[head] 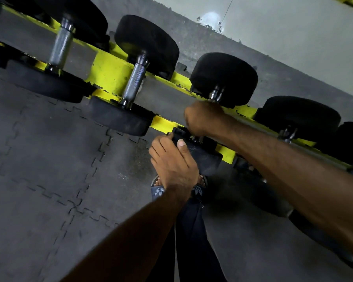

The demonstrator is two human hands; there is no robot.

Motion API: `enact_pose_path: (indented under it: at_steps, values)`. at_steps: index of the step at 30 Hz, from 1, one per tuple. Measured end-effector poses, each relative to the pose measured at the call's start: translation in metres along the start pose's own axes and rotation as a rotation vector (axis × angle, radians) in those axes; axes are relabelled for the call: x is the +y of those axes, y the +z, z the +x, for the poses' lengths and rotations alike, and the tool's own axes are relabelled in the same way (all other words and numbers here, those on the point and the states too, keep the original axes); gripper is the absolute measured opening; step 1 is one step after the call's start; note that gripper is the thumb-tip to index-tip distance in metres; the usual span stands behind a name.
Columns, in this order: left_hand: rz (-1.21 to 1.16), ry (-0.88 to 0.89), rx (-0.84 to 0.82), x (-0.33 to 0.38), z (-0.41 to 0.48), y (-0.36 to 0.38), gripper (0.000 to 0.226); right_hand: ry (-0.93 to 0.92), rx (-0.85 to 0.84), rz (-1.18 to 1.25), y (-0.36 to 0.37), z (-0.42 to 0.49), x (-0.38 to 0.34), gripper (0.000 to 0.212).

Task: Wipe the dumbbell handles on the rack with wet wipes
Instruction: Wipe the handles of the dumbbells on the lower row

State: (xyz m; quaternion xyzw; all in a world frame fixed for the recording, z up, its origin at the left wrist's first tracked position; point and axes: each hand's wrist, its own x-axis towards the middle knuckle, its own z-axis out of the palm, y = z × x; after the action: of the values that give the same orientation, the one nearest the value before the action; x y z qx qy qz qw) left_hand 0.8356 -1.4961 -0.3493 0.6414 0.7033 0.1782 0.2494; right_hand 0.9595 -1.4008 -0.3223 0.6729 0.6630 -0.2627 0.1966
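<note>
Rubber mats (49, 159) | yellow rack (110, 72) | left hand (172, 161) grips dumbbell head (204, 157) | right hand (202, 119) clamps, hides handle (216, 94)

Both arms reach forward, the right hand (202, 119) fisted, the left hand (173, 161) nearer, fingers and thumb curled.

- Rack (110, 72): bright yellow (paint chipped to black in spots).
- Heads (149, 41): matte black.
- Handles (134, 82): silver, cross-hatched knurling.
- Mat (39, 159): dark grey, jigsaw seams.
- Wall (293, 33): pale grey.
- Sandals (158, 191): navy, white logo.
</note>
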Motion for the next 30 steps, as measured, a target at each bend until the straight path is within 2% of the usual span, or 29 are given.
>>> enact_pose_path:
  at_steps: [1, 3, 6, 8, 11, 13, 16, 19, 21, 23, 26, 30]
  values:
    - [-0.002, -0.002, 0.002, 0.0, 0.0, 0.0, 0.039, -0.033, -0.058, -0.002, 0.001, 0.001, -0.002, 0.023]
    - [-0.005, -0.001, 0.006, 0.001, 0.0, -0.001, 0.039, -0.056, -0.028, 0.039, 0.001, 0.002, 0.002, 0.021]
    - [-0.005, -0.003, 0.001, 0.001, 0.0, 0.0, 0.039, 0.011, 0.234, 0.169, 0.008, -0.003, 0.018, 0.008]
    - [-0.001, -0.01, -0.007, 0.0, 0.001, 0.001, 0.04, 0.039, 0.389, 0.347, 0.021, -0.016, 0.025, 0.004]
    - [0.001, -0.01, -0.009, 0.0, 0.001, 0.0, 0.042, -0.004, 0.459, 0.579, 0.045, -0.042, 0.025, 0.007]
    - [0.006, -0.01, -0.01, 0.0, 0.001, 0.0, 0.044, 0.107, 0.524, 0.737, 0.057, -0.049, 0.022, 0.01]
    - [0.008, -0.005, -0.01, 0.0, 0.001, 0.0, 0.044, 0.423, 0.675, 1.199, 0.066, -0.039, 0.022, 0.013]
    - [0.013, -0.012, -0.017, 0.0, 0.001, 0.001, 0.043, 0.649, 0.821, 1.488, 0.069, -0.022, 0.028, 0.018]
    - [0.022, -0.019, -0.024, 0.0, 0.001, 0.0, 0.044, 0.748, 0.748, 1.712, 0.073, -0.02, 0.028, 0.018]
    - [0.022, -0.021, -0.031, 0.0, 0.001, 0.0, 0.045, 0.788, 0.531, 1.853, 0.08, -0.028, 0.024, 0.019]
    - [0.01, -0.018, -0.025, 0.0, 0.001, 0.0, 0.045, 0.728, 0.254, 2.04, 0.08, -0.038, 0.029, 0.023]
    - [0.01, -0.006, -0.022, 0.0, 0.001, 0.001, 0.043, 0.61, 0.271, 2.264, 0.071, -0.014, 0.047, 0.037]
